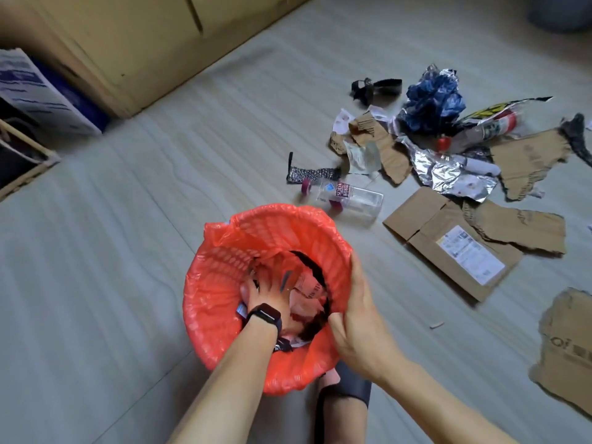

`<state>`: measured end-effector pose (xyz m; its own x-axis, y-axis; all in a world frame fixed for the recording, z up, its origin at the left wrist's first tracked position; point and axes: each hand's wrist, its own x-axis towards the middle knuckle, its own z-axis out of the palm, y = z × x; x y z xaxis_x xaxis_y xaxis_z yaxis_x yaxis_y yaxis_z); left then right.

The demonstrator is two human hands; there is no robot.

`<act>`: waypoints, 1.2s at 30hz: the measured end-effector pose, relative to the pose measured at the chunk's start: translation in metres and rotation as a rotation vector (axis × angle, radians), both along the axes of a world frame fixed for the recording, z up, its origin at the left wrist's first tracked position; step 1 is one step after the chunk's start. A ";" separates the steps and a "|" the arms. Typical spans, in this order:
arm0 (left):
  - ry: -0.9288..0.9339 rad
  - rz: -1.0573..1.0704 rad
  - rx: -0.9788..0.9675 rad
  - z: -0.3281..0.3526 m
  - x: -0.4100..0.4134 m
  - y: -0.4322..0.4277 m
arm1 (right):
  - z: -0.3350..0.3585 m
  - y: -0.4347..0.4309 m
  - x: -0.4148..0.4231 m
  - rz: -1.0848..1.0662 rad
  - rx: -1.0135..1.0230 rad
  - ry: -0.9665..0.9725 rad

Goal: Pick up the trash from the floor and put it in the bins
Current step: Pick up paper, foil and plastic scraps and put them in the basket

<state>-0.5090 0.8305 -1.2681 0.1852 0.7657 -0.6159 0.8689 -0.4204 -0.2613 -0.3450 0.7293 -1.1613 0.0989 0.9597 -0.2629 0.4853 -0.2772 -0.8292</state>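
Note:
A bin lined with an orange plastic bag (224, 251) stands on the floor in front of me. My left hand (269, 288), with a dark watch on the wrist, reaches down inside it and presses with spread fingers on paper and black scraps. My right hand (355, 312) grips the bin's right rim, thumb inside. On the floor to the right lie a clear plastic soda bottle (346, 195), torn cardboard pieces (448, 248), crumpled silver foil (448, 173), a blue crumpled wrapper (432, 97) and black plastic strips (374, 86).
A wooden cabinet (128, 43) runs along the back wall. A blue-and-white box (41, 91) and a wood-framed container (22, 155) stand at the left. More cardboard (567, 347) lies at the right edge. My knee (342, 408) is just below the bin.

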 end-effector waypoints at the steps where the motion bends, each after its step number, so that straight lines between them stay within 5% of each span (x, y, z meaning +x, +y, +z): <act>1: 0.009 -0.007 0.008 -0.005 0.000 -0.001 | 0.001 0.000 -0.001 -0.003 -0.005 0.003; 13: 0.058 -0.020 -0.060 0.002 0.007 0.002 | 0.000 0.003 -0.005 -0.004 -0.059 -0.073; 21: -0.245 0.091 -0.108 0.062 -0.003 -0.009 | 0.011 0.000 -0.010 -0.040 -0.120 -0.166; 36: -0.638 -0.119 0.138 0.234 0.032 -0.011 | 0.082 0.003 0.048 0.024 -0.259 -0.379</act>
<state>-0.4774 0.8194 -1.0339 0.5694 0.7816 -0.2549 0.8208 -0.5228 0.2302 -0.2968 0.7324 -1.0795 0.2129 0.8704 -0.4440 0.7501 -0.4368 -0.4966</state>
